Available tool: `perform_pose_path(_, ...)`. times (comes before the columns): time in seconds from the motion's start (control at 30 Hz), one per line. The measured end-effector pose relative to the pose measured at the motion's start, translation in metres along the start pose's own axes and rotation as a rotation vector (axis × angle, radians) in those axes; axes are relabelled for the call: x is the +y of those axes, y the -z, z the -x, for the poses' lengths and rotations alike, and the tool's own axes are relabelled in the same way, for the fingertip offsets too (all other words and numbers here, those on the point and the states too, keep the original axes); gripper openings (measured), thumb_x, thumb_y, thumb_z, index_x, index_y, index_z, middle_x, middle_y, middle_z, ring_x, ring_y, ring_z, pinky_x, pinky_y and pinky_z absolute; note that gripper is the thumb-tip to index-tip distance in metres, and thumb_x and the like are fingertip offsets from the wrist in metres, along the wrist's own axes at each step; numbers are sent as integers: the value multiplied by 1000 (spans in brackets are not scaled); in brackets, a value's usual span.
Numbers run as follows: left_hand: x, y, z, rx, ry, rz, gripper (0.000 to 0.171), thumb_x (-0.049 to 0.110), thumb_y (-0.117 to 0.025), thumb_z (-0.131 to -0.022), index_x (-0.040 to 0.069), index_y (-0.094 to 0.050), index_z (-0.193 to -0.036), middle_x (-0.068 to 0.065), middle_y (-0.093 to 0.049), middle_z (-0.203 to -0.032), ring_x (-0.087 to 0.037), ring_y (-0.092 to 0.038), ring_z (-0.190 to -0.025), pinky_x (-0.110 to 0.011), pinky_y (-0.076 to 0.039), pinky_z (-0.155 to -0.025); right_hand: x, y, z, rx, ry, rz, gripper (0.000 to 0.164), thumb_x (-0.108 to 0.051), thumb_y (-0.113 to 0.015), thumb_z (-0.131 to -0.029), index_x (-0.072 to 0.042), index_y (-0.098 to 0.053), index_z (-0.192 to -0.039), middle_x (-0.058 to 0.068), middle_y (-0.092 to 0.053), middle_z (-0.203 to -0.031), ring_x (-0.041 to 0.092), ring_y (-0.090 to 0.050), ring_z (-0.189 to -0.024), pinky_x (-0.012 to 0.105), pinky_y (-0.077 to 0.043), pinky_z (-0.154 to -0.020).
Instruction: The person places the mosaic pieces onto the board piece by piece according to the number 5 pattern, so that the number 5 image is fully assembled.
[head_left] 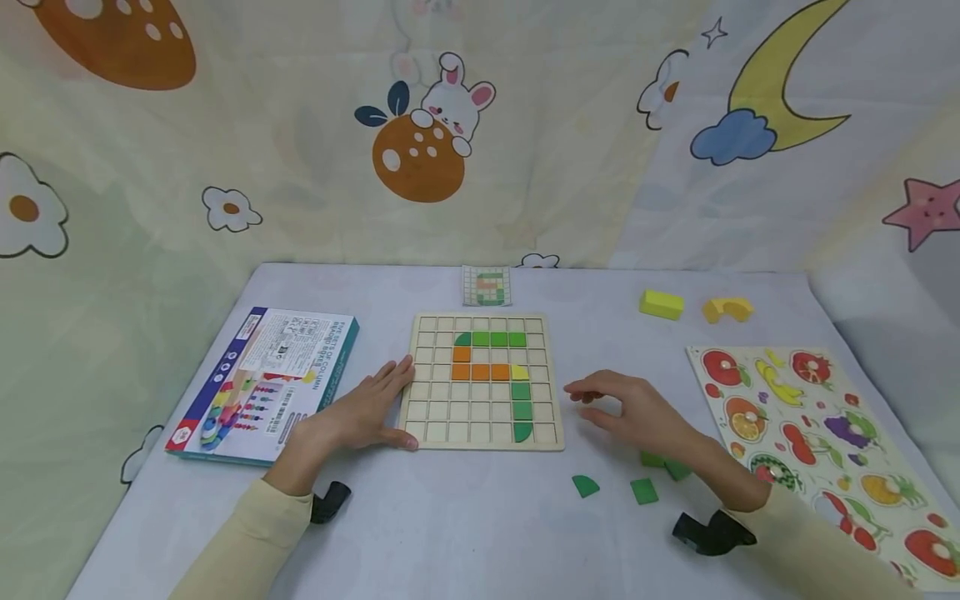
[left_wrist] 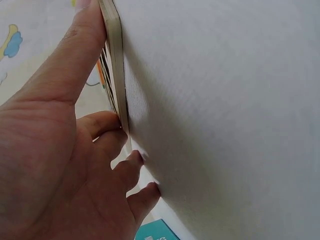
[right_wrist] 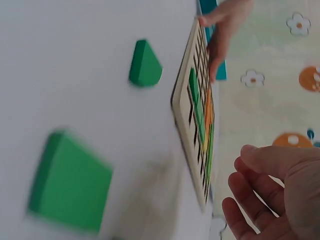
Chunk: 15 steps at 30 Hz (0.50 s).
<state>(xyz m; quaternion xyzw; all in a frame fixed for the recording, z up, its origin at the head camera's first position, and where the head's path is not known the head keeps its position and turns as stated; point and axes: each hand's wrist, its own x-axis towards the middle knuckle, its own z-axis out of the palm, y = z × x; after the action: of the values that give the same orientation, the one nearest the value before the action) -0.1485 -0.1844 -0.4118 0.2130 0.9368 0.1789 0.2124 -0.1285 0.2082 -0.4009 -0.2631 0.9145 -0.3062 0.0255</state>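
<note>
A wooden grid board [head_left: 442, 412] lies in the middle of the table, with green, orange and yellow pieces set in some of its squares. My left hand [head_left: 369, 407] rests at the board's left edge, fingers spread and thumb at the near corner. In the left wrist view the thumb touches the board's side [left_wrist: 116, 60]. To the right of the board, my right hand [head_left: 626, 408] hovers with loosely bent fingers and nothing visible in them. Near it on the cloth lie a green quarter-round piece [head_left: 585, 486] and a green square [head_left: 644, 492]; more green pieces are partly hidden under the wrist.
A small pattern card [head_left: 487, 287] lies behind the board. On the left is a boxed set [head_left: 285, 350]. A fruit-picture board [head_left: 813, 417] takes up the right side, with a yellow-green block [head_left: 662, 304] and a yellow arch block [head_left: 727, 310] behind it.
</note>
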Motion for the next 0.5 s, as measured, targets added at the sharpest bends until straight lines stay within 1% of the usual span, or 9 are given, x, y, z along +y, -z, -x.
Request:
perform_pose_path(0.07, 0, 0, 0, -2, 2, 1, 113, 51, -77, -74, 3, -14, -155, -11, -3, -165, -37, -6, -151, -56, -14, -121, 12, 8, 12, 8, -35, -3, 39, -8, -75, -83, -14, -67, -120, -5, -71, -106, 9, -63, -94, 37, -58, -84)
perform_pose_path(0.13, 0, 0, 0, -4, 4, 3, 114, 51, -77, -74, 3, -14, -155, -11, -3, -165, -37, -6, -151, -56, -14, -121, 23, 13, 25, 3, -58, -3, 38, -9, -74, -84, -15, -67, -120, -5, -71, -106, 9, -63, -93, 33, -59, -83)
perform_pose_path(0.2, 0, 1, 0, -3, 1, 7, 114, 51, -77, -74, 3, -14, -155, -11, -3, -165, -38, -6, -151, -56, -14, -121, 31, 16, 38, -6, -63, 6, 37, -10, -74, -84, -15, -67, -120, -5, -71, -107, 8, -62, -93, 29, -58, -82)
perform_pose_path(0.3, 0, 1, 1, 2, -2, 6, 113, 51, -77, -74, 3, -14, -155, -12, -3, -165, -38, -6, -151, -57, -14, -121, 38, 19, 55, -30, -64, 27, 38, -13, -76, -83, -15, -67, -120, -5, -70, -109, 6, -61, -92, 23, -57, -80)
perform_pose_path(0.4, 0, 1, 1, 7, -12, 6, 113, 51, -77, -74, 2, -14, -155, -13, -4, -164, -39, -7, -150, -58, -15, -121, 43, 24, 71, -45, -70, 55, 42, -17, -78, -80, -17, -66, -120, -7, -70, -109, 4, -60, -91, 20, -55, -79)
perform_pose_path(0.5, 1, 1, 1, 5, -12, 5, 113, 51, -78, -74, 2, -14, -155, -13, -4, -164, -39, -7, -150, -58, -15, -120, 47, 29, 84, -56, -108, 65, 46, -22, -81, -77, -19, -66, -121, -9, -69, -111, 0, -60, -93, 18, -55, -80)
